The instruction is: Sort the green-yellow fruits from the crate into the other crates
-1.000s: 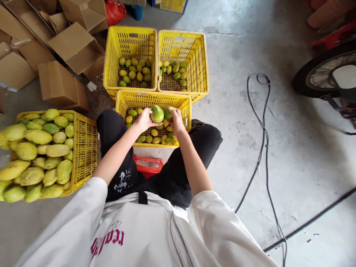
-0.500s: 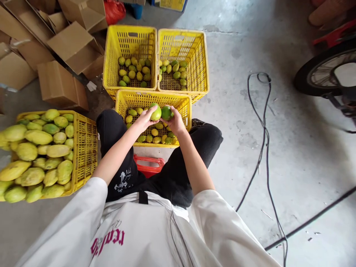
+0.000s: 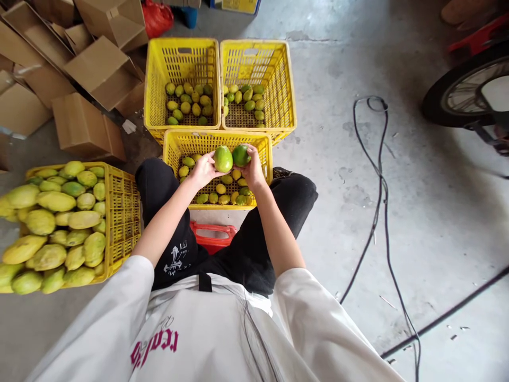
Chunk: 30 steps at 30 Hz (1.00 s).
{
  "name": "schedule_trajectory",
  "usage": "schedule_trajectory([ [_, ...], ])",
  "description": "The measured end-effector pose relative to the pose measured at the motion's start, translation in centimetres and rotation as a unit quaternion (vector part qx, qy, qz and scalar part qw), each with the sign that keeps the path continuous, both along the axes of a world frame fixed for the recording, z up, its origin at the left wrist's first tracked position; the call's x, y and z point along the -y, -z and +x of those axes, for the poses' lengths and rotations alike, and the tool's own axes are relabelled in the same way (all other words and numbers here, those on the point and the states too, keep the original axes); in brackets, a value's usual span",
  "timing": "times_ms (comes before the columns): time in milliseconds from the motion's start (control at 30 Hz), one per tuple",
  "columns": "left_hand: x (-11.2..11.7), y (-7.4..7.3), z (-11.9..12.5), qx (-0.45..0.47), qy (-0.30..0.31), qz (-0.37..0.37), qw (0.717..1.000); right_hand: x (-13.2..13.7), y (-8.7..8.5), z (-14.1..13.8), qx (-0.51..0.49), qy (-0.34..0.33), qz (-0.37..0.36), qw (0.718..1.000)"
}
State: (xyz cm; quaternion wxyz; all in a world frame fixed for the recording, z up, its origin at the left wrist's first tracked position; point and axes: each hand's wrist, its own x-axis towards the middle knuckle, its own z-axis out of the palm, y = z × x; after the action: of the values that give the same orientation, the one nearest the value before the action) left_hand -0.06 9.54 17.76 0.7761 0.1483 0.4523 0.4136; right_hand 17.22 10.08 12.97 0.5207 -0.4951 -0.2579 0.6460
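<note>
In my left hand [image 3: 204,171] is a smooth, light green papaya [image 3: 223,158], with the fingers and thumb closed around its left side and underside. My right hand [image 3: 253,167] grips a darker green papaya [image 3: 240,155] from the right. Both fruits are held up side by side, very close together; I cannot tell if they touch. Beneath them stands a yellow plastic crate [image 3: 175,197] between my knees. Yellow-green papayas [image 3: 220,189] lie scattered over its bottom, partly hidden by my hands.
Two more yellow crates [image 3: 149,85] stand behind, with some fruit on their bottoms. At left a crate [image 3: 124,212] is heaped with papayas. Cardboard boxes [image 3: 85,124] pile up at the back left. A black cable [image 3: 377,212] and a motorbike wheel [image 3: 457,95] are at right.
Both hands have turned the fruits slightly, so more of the light green papaya shows. The view has shifted a little. Each hand keeps its fruit.
</note>
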Motion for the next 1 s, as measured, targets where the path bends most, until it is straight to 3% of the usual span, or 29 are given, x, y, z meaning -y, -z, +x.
schedule_trajectory([
  [100,0.0,0.2,0.3,-0.015,0.003,0.004,1.0,-0.3,0.5,-0.2,0.013,0.035,0.024,0.999],
  [200,0.1,0.6,0.3,-0.023,0.0,0.019,1.0,-0.4,1.0,-0.3,0.019,0.027,0.019,0.999],
  [500,-0.3,0.4,-0.6,-0.06,0.002,0.063,0.996,0.0,1.5,0.5,0.027,-0.105,0.073,0.991],
  [1000,-0.9,0.7,-0.3,-0.031,-0.047,0.002,0.998,-0.1,1.0,-0.1,-0.04,-0.051,0.004,0.998],
])
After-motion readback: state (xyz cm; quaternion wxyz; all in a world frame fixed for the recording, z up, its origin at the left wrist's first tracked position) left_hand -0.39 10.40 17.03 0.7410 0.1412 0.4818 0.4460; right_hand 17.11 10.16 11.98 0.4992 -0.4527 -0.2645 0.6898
